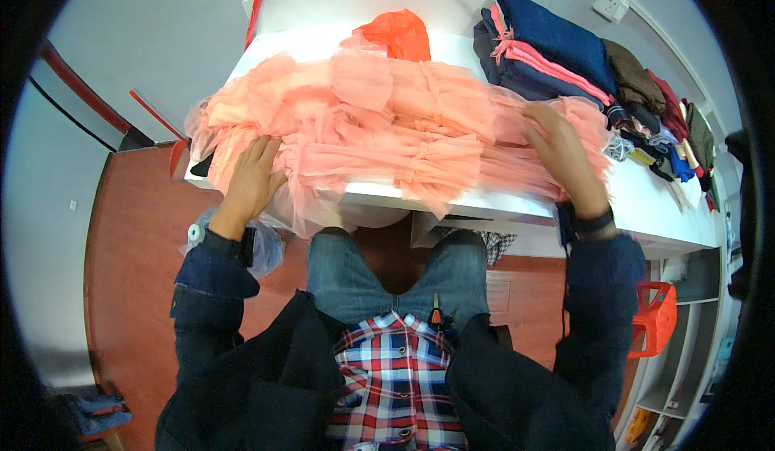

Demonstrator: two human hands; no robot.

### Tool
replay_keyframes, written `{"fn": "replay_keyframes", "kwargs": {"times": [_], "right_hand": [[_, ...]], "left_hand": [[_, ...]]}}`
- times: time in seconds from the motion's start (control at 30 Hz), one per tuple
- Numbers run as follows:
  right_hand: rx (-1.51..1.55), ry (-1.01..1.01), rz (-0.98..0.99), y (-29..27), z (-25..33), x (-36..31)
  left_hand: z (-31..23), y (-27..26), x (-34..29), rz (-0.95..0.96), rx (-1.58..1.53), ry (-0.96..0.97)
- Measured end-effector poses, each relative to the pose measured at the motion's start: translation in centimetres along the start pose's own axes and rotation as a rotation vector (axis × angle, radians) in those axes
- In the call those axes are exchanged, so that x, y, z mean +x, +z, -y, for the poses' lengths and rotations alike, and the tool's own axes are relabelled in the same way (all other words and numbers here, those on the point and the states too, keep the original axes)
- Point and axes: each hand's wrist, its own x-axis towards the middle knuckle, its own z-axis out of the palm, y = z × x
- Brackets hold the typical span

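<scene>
A long peach tulle garment with gathered, ruffled tiers [452,148] lies spread lengthwise across the white table [674,217]. My left hand [254,180] rests flat on its near left part, fingers stretched out. At the right part of the tulle, my right hand [559,148] touches the fabric from above; it is a little blurred, with fingers apart and no fold visibly pinched. Behind the garment sits a bright orange-red piece of thin material [404,35], partly covered by the tulle. Some tulle hangs over the front edge towards my knees.
Folded dark blue cloths [557,39] with a pink fringed cloth stand at the back right, next to a heap of mixed clothes [662,132]. A small tool with orange handles [437,316] lies by my lap. Right of me are a red plastic stool [655,319] and shelves [686,346].
</scene>
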Motion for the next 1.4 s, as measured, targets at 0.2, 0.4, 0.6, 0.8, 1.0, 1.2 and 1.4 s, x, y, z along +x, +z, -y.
{"fn": "replay_keyframes", "kwargs": {"times": [0.2,0.4,0.6,0.8,1.0,1.2,1.4], "right_hand": [[-0.042,0.139,0.155,10.7,-2.7,11.9],[-0.057,0.108,0.153,12.1,-2.6,14.8],[0.017,0.075,-0.151,8.5,-0.6,13.6],[-0.147,-0.252,-0.044,7.6,4.0,6.7],[-0.169,-0.103,0.046,8.8,3.5,4.5],[0.202,0.096,-0.063,5.2,3.5,6.7],[0.375,0.138,0.123,1.9,5.3,8.1]], "left_hand": [[-0.5,-4.7,1.5,0.179,-0.140,-0.019],[-2.5,-6.2,2.7,0.007,-0.244,-0.118],[-1.9,-2.0,6.9,0.121,-1.269,-0.618],[1.8,1.1,8.7,0.027,-1.689,-0.844],[4.3,2.7,10.0,-0.086,-1.715,-0.833],[3.0,2.6,10.1,-0.057,-0.744,-0.405],[1.4,3.2,9.7,-0.285,0.025,-0.195]]}}
